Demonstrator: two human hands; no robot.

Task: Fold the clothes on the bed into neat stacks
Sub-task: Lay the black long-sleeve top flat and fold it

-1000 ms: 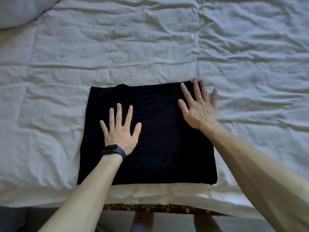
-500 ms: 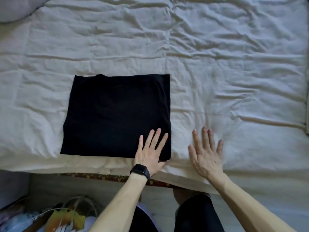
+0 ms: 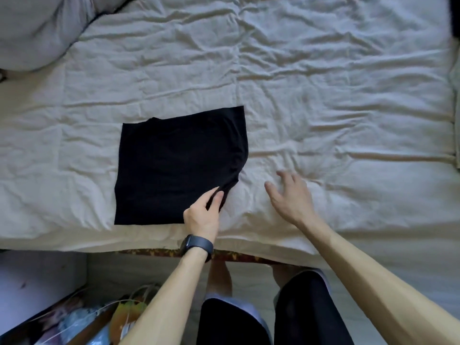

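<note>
A black garment (image 3: 174, 168), folded into a rough square, lies on the wrinkled white sheet (image 3: 323, 108) near the bed's front edge. My left hand (image 3: 204, 212), with a dark watch on the wrist, pinches the garment's near right corner between thumb and fingers and lifts it, so the right edge is bunched. To the right of the garment, my right hand (image 3: 290, 195) hovers just above the sheet with fingers loosely spread, holding nothing.
A grey pillow (image 3: 37, 28) lies at the far left corner of the bed. The mattress edge (image 3: 236, 255) runs across below my hands. On the floor at the lower left sit bags with clutter (image 3: 82, 322). My legs stand against the bed.
My left hand went from lying flat on the garment's near right corner to pinching and lifting it. My right hand rose off the sheet. The view shifted, showing more of the floor.
</note>
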